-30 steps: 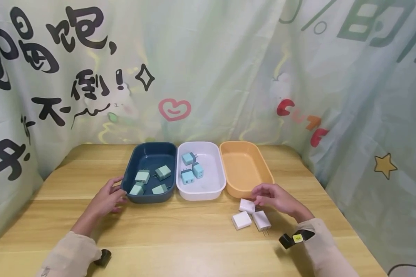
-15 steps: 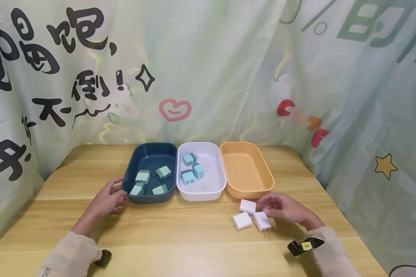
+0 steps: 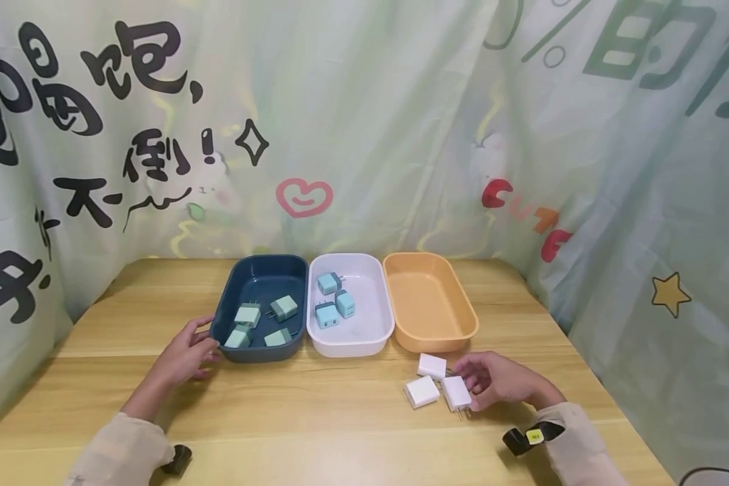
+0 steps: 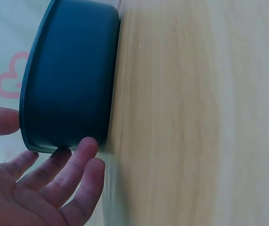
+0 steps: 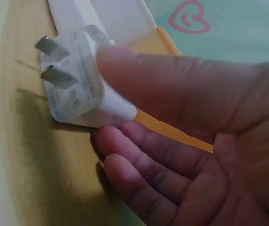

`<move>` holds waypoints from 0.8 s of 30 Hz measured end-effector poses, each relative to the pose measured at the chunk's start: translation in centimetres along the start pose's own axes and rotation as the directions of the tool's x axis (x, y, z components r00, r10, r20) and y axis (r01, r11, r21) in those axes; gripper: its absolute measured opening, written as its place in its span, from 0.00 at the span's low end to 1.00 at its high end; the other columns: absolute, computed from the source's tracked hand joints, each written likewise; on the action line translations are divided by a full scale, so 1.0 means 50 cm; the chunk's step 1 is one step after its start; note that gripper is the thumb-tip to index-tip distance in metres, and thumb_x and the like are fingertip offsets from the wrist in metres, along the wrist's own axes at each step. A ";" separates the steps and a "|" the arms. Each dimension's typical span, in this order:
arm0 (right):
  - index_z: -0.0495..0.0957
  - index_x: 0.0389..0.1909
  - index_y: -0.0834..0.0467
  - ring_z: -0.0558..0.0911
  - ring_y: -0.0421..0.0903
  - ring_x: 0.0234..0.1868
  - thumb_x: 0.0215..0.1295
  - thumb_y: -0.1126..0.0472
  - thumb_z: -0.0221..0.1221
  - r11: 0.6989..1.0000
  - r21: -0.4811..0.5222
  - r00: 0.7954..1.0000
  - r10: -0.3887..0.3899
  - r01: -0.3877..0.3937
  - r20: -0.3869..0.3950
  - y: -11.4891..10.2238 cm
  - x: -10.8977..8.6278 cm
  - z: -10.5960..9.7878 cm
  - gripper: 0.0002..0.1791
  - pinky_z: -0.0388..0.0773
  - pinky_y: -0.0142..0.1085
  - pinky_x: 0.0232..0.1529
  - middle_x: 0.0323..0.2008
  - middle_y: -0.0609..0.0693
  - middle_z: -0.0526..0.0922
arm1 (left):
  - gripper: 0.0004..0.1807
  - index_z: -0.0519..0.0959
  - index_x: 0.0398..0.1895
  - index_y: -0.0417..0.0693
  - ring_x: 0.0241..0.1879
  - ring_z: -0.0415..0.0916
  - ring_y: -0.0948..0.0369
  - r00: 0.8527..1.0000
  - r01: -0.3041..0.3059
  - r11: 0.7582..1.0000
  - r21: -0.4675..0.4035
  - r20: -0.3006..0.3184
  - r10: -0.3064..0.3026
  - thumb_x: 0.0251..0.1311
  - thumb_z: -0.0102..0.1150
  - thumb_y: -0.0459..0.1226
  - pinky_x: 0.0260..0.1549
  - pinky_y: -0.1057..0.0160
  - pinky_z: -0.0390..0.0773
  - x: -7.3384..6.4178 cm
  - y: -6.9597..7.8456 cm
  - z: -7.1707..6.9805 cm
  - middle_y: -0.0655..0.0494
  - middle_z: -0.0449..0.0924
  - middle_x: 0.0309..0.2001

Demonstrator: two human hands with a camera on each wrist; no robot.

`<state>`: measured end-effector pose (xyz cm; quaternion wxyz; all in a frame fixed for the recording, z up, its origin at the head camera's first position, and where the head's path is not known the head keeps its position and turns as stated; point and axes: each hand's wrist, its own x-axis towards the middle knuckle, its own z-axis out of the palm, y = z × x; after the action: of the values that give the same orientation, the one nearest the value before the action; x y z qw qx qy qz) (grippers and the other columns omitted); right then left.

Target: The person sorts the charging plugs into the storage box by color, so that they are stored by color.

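My right hand (image 3: 501, 379) is at the rightmost white plug-in charger (image 3: 457, 393), thumb and fingers around its right side. In the right wrist view the thumb presses on this white charger (image 5: 70, 92), whose two metal prongs point away from the hand; the index finger is mostly hidden. Beside it lie two more white chargers, one behind (image 3: 431, 366) and one to the left (image 3: 422, 392). My left hand (image 3: 185, 358) rests at the near left corner of the dark blue tray (image 3: 267, 354), thumb at the rim and relaxed fingers against the outer wall.
Several pale green chargers (image 3: 284, 308) lie in the dark blue tray. The white tray (image 3: 351, 349) in the middle holds three light blue chargers (image 3: 327, 314). An orange tray (image 3: 431, 297) stands at its right. A printed cloth (image 3: 364, 135) hangs behind the wooden table (image 3: 304, 432).
My right hand has drawn back from the orange tray's front edge and come down to the rightmost white charger. The left hand stays at the dark blue tray.
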<state>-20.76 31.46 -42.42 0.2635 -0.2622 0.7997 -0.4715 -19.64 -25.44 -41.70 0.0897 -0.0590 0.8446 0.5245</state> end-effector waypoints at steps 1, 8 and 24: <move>0.71 0.53 0.72 0.78 0.47 0.40 0.44 0.71 0.72 1.000 -0.005 1.000 -0.001 0.001 0.000 -0.001 0.000 0.001 0.32 0.78 0.35 0.40 0.42 0.57 0.78 | 0.34 0.44 0.77 0.45 0.51 0.76 0.44 1.000 -0.003 1.000 -0.002 -0.001 0.003 0.72 0.41 0.39 0.37 0.54 0.79 0.000 -0.001 0.000 0.28 0.54 0.69; 0.74 0.50 0.69 0.77 0.45 0.35 0.41 0.72 0.72 0.997 -0.071 1.000 0.016 -0.017 -0.025 -0.007 0.005 0.009 0.31 0.76 0.32 0.36 0.38 0.52 0.77 | 0.35 0.44 0.77 0.45 0.51 0.76 0.43 1.000 -0.002 1.000 0.011 -0.007 0.002 0.72 0.42 0.41 0.37 0.54 0.80 0.002 -0.003 0.000 0.29 0.54 0.69; 0.74 0.46 0.67 0.79 0.44 0.35 0.44 0.69 0.72 0.993 -0.097 0.997 -0.072 0.071 -0.006 -0.014 -0.003 -0.008 0.26 0.79 0.35 0.38 0.34 0.54 0.79 | 0.34 0.45 0.77 0.45 0.51 0.76 0.43 1.000 -0.010 1.000 0.011 -0.006 0.010 0.71 0.42 0.38 0.36 0.55 0.80 -0.005 0.001 0.000 0.28 0.55 0.69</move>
<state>-20.79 31.50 -41.59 0.2298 -0.3010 0.8127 -0.4428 -19.42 -25.41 -41.62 0.0848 -0.0561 0.8481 0.5200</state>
